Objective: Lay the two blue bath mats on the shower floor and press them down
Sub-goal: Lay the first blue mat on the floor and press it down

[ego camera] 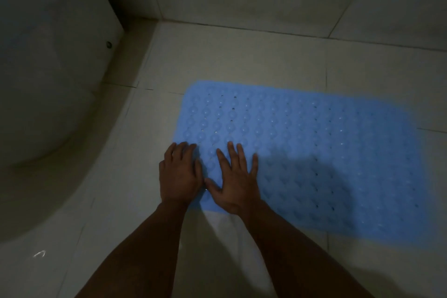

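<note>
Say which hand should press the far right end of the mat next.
Right hand, probably. It lies flat on the mat, nearer the right end; the left hand sits at the mat's left edge.

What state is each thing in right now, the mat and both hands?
blue bath mat: laid flat on the tiled floor, only one in view.
left hand: fingers slightly bent, resting on the mat's left edge.
right hand: fingers spread, palm flat on the mat.

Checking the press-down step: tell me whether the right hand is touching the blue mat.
Touching. The head view shows the right hand lying flat, fingers spread, directly on the blue mat near its left end, with no gap visible.
</note>
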`<state>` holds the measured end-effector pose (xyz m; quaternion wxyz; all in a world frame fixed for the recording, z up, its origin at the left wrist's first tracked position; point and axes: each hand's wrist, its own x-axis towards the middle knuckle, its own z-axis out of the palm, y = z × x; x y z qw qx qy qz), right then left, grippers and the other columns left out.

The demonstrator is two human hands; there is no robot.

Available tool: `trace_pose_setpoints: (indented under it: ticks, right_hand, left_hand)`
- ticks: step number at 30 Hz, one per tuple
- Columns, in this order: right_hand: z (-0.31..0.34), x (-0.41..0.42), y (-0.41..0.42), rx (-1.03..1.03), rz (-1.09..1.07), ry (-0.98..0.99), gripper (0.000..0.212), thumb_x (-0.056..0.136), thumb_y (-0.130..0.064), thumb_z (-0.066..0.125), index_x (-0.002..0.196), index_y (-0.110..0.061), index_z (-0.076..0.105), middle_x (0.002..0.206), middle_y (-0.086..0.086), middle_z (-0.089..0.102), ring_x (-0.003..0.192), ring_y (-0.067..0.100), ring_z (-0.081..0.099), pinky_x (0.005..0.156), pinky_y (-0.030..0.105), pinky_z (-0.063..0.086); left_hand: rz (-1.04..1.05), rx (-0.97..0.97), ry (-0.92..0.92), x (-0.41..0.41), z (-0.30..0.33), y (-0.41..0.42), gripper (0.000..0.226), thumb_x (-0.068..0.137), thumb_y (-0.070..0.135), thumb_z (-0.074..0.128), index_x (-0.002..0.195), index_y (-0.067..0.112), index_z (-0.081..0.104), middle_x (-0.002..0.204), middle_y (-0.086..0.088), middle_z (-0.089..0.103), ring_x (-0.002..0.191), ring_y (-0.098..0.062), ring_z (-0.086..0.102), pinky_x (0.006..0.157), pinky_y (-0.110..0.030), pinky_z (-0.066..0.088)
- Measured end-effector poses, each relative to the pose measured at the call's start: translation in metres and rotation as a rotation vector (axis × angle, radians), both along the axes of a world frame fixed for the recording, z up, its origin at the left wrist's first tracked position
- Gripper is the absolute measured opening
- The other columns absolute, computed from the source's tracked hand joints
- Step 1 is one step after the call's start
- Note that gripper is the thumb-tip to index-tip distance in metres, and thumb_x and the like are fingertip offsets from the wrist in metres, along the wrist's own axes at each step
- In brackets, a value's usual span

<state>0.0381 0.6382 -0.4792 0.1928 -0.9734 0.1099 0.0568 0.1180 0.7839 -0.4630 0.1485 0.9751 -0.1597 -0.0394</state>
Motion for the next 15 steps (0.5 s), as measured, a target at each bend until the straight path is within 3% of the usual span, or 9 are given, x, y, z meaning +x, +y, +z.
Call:
trace_pose_setpoints:
  ticks: [2,4,7,9,12,15]
  right_hand:
    - [0.008,0.007,-0.003,0.02,-0.025,0.006,0.078,0.092,-0.066,0.03,0.159,-0.027,0.027,0.168,0.007,0.023,0.157,0.028,0.014,0.121,0.065,0.007]
    - [0.017,0.014,-0.014,0.072,-0.073,-0.026,0.071,0.093,-0.054,0.034,0.158,-0.027,0.028,0.157,0.005,0.044,0.149,0.024,0.035,0.118,0.059,0.022]
    - [0.033,0.025,-0.047,0.276,-0.105,-0.083,0.065,0.093,-0.034,0.051,0.156,-0.028,0.033,0.128,-0.002,0.068,0.12,0.023,0.062,0.103,0.046,0.046]
    - [0.043,0.033,-0.07,0.331,-0.122,-0.093,0.06,0.095,-0.026,0.055,0.153,-0.031,0.038,0.118,-0.001,0.07,0.109,0.026,0.065,0.095,0.043,0.052]
    - [0.057,0.047,-0.098,0.331,-0.159,-0.126,0.052,0.096,-0.024,0.056,0.147,-0.03,0.046,0.122,-0.001,0.068,0.114,0.024,0.061,0.098,0.039,0.05]
    - [0.062,0.059,-0.117,0.329,-0.157,-0.181,0.046,0.096,-0.027,0.057,0.142,-0.029,0.051,0.122,-0.001,0.067,0.116,0.023,0.06,0.098,0.038,0.049]
  left_hand:
    - [0.022,-0.03,0.008,-0.009,0.0,-0.004,0.053,0.095,0.039,0.039,0.134,0.013,0.063,0.139,-0.012,0.062,0.136,-0.038,0.05,0.096,-0.053,0.052]
    - [-0.011,-0.032,-0.001,-0.017,-0.002,-0.006,0.053,0.097,0.04,0.038,0.135,0.013,0.063,0.141,-0.012,0.061,0.138,-0.038,0.049,0.099,-0.053,0.051]
    - [-0.075,0.007,-0.019,-0.024,-0.004,-0.006,0.053,0.101,0.043,0.035,0.138,0.017,0.062,0.148,-0.011,0.056,0.146,-0.035,0.041,0.108,-0.054,0.043]
    - [-0.12,0.026,-0.062,-0.027,-0.005,-0.006,0.052,0.103,0.045,0.035,0.14,0.019,0.06,0.153,-0.011,0.051,0.151,-0.036,0.035,0.117,-0.057,0.033]
    - [-0.22,0.044,-0.112,-0.024,-0.006,-0.009,0.055,0.104,0.047,0.035,0.147,0.019,0.055,0.162,-0.013,0.04,0.156,-0.037,0.023,0.123,-0.062,0.019]
    - [-0.292,0.05,-0.077,-0.019,-0.011,-0.015,0.063,0.104,0.055,0.033,0.155,0.02,0.044,0.169,-0.011,0.027,0.159,-0.035,0.011,0.124,-0.064,0.016]
